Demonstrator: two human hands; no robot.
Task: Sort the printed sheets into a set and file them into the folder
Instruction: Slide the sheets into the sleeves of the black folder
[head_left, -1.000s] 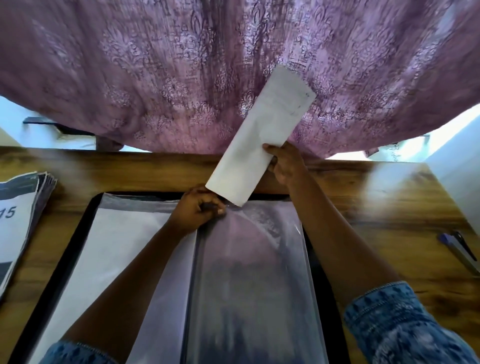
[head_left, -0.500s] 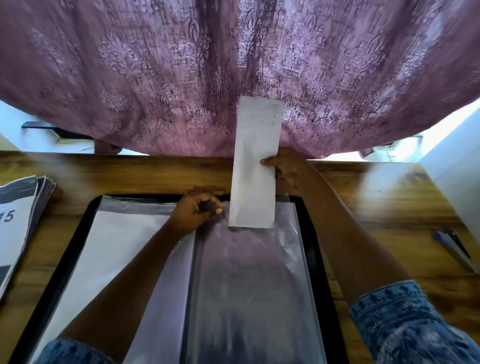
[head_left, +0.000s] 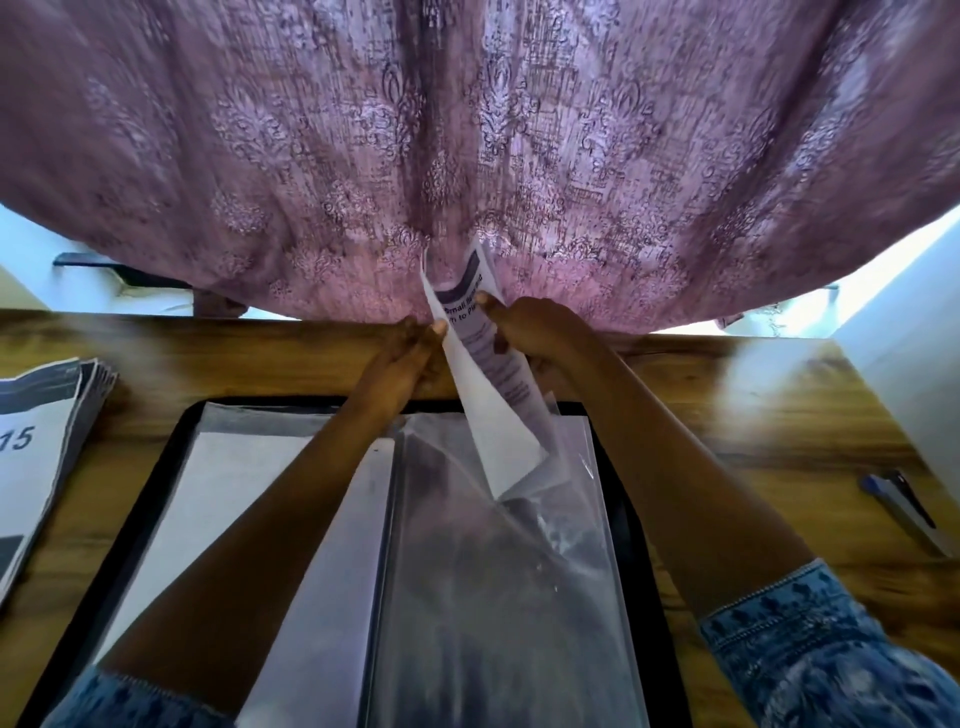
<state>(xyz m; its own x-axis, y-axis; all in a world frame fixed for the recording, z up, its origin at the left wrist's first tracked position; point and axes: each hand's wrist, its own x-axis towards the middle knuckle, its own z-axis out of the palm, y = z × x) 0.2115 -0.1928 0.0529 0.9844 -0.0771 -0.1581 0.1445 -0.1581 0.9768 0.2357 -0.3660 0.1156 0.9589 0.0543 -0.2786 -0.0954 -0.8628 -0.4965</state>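
Both hands are raised over the far edge of the table (head_left: 753, 415), and one printed sheet (head_left: 485, 358) stands on end between them.

Left hand (head_left: 410, 358): closed on the sheet's left edge in a pinch, thumb on top, fingers behind the paper.

Right hand (head_left: 535, 332): gripping the sheet's right edge, thumb pressed onto the printed face near the dark heading band. The paper bows between the two grips, so the printed face shows above and the blank back shows below.

Just below both hands, toward the person, the black folder (head_left: 171, 441) lies open and flat. The sheet's lower corner reaches down from the hands to the top opening of the clear pocket (head_left: 493, 597) on the right-hand page. The plastic there is lifted and rumpled around the corner. Whether the corner is actually inside the pocket cannot be told. Under the left forearm, the left-hand page holds a white sheet (head_left: 234, 493).

Well to the left of the left hand, a stack of printed sheets (head_left: 41, 441) rests on the table, its edges fanned. Well to the right of the right hand, nearer the person, lies a pen (head_left: 898, 504), which is blurred. Beyond both hands hangs a mauve patterned curtain (head_left: 467, 130). A blue patterned cuff (head_left: 831, 649) covers the right forearm near the elbow.
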